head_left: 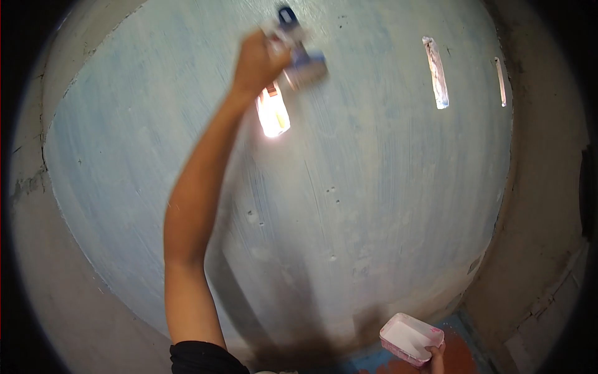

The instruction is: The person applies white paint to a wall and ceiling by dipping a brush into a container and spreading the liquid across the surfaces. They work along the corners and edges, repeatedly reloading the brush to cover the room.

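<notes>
Up at the top of the view, my left hand is closed around a wide paintbrush with a dark blue handle. Its pale bristles point down along the wall, and motion blur hides whether they touch it. Streaky whitish paint covers the light blue wall. Low on the right, my right hand grips the edge of a pinkish rectangular paint tub. White paint shows inside the tub.
Bright narrow openings or light patches show on the wall, one just under my left hand and another at the upper right. Grey walls flank both sides. Blue and reddish floor lies below the tub.
</notes>
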`<state>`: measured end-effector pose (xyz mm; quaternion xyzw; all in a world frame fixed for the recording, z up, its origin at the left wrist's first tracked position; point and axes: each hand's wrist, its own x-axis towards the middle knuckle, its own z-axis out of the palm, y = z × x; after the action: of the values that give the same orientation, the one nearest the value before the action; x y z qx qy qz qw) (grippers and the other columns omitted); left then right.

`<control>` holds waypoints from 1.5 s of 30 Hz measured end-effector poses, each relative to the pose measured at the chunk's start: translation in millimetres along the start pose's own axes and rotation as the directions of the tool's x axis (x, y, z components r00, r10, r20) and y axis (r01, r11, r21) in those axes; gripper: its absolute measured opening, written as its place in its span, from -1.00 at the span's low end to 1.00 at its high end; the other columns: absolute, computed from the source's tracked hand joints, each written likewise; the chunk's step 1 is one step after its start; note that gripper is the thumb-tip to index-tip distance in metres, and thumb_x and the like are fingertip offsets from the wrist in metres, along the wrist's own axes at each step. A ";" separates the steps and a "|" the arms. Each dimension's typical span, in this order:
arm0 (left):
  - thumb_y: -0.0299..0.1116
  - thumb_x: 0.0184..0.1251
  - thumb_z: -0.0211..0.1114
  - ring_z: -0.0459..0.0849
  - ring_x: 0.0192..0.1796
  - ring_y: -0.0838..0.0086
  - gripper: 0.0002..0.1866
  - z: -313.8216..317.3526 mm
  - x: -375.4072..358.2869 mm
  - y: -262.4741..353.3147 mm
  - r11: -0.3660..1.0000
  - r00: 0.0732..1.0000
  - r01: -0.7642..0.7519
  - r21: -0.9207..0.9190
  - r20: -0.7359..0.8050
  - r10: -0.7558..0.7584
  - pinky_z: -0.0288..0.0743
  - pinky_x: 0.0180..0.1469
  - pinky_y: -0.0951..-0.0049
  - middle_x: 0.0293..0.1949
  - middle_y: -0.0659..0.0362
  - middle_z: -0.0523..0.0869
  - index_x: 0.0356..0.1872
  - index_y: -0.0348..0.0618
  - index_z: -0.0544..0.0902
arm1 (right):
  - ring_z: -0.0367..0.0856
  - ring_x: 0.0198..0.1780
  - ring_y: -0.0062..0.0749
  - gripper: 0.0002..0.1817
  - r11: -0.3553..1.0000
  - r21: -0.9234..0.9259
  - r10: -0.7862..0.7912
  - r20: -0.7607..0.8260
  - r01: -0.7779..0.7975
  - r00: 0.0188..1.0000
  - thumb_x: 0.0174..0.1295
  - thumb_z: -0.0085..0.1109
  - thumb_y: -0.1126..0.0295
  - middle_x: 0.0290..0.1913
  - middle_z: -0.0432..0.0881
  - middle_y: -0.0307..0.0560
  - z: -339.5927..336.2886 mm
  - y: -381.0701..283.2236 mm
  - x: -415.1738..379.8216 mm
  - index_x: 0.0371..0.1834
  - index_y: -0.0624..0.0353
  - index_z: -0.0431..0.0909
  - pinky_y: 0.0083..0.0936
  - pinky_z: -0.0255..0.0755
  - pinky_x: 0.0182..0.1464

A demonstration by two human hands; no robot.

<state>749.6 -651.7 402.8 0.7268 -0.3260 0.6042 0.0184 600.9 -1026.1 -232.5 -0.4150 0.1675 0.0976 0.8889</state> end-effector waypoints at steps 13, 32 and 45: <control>-0.51 0.05 0.31 0.73 -0.17 0.31 -0.83 52.3 -17.9 -18.0 0.714 0.881 -0.346 0.609 -0.050 0.470 0.62 -0.37 0.35 -0.14 0.16 0.72 -0.30 -0.04 0.68 | 0.43 0.27 0.05 -0.26 0.998 -0.048 0.025 -0.063 -0.028 0.998 0.22 0.10 0.45 0.35 0.32 0.06 0.9 5.7 2.3 0.48 -0.07 0.05 0.10 0.63 0.01; -0.36 0.17 0.38 0.67 -0.03 0.01 -0.59 102.4 -252.4 131.1 0.801 0.809 0.512 -0.311 0.489 -0.328 0.55 0.03 0.21 -0.06 -0.09 0.68 0.05 -0.23 0.59 | 0.43 0.25 -0.02 -0.29 1.000 0.010 0.014 0.062 -0.015 0.998 0.06 0.06 0.44 0.26 0.34 -0.07 13.2 -8.8 -5.7 0.37 -0.17 0.17 0.16 0.57 0.05; -0.65 -0.06 0.35 0.70 -0.21 0.31 -0.63 55.1 -106.5 57.8 0.865 0.891 -0.306 0.398 -0.200 0.407 0.62 -0.32 0.35 -0.14 0.16 0.73 -0.17 -0.04 0.74 | 0.41 0.26 -0.06 -0.31 0.999 0.039 -0.026 0.028 0.025 0.999 0.05 0.07 0.45 0.26 0.35 -0.08 21.2 -10.0 -14.9 0.35 -0.11 0.20 0.12 0.55 0.10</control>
<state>762.5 -672.2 271.9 0.5525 -0.3352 0.7413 -0.1810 594.8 -1016.7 -207.2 -0.3983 0.1517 0.0890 0.9002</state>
